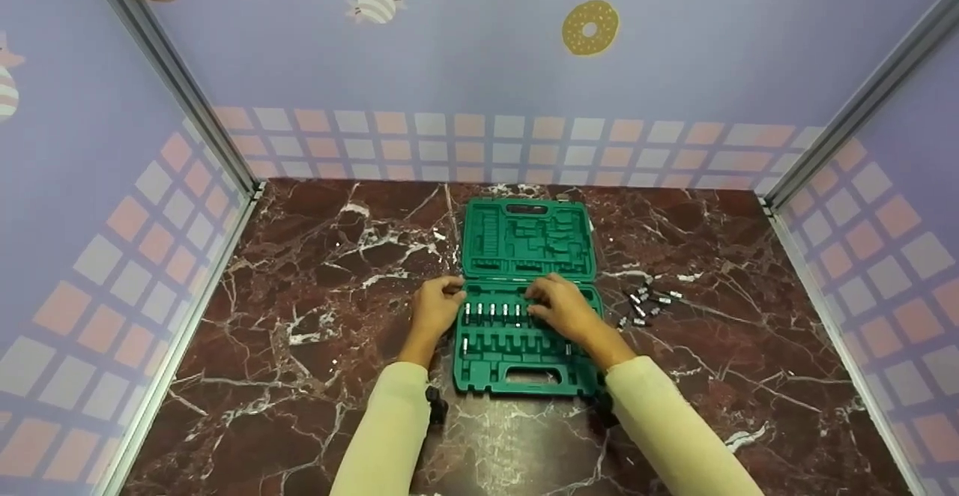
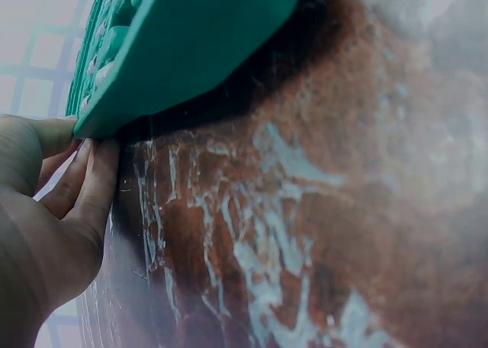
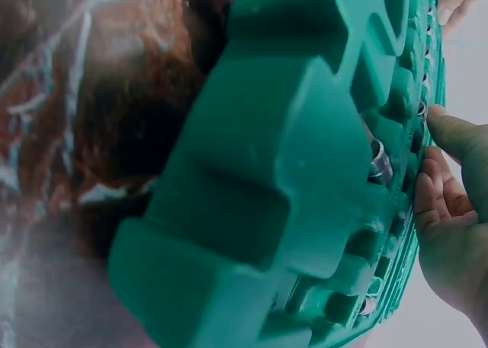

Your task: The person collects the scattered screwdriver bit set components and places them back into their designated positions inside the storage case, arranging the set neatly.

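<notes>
A green moulded tool case [image 1: 524, 387] lies unfolded on the marbled surface. My left hand [image 1: 437, 305] pinches its left rim, thumb on top and fingers beneath, as the left wrist view shows [image 2: 53, 211]. A row of dark and silver bit sockets [image 1: 493, 312] stands in the slots of the near half. Over the right end of that row is my right hand [image 1: 562, 309], fingers bent. In the right wrist view its thumb tip is right at a small metal socket [image 3: 422, 110]; I cannot tell whether it grips it. Another socket [image 3: 380, 163] sits lower in the case.
Several loose bit sockets [image 1: 648, 303] lie scattered right of the case. The case's far half [image 1: 528, 237] lies flat with moulded recesses. Patterned panels [image 1: 494, 69] wall the marbled tabletop [image 1: 315, 346] at the back and both sides.
</notes>
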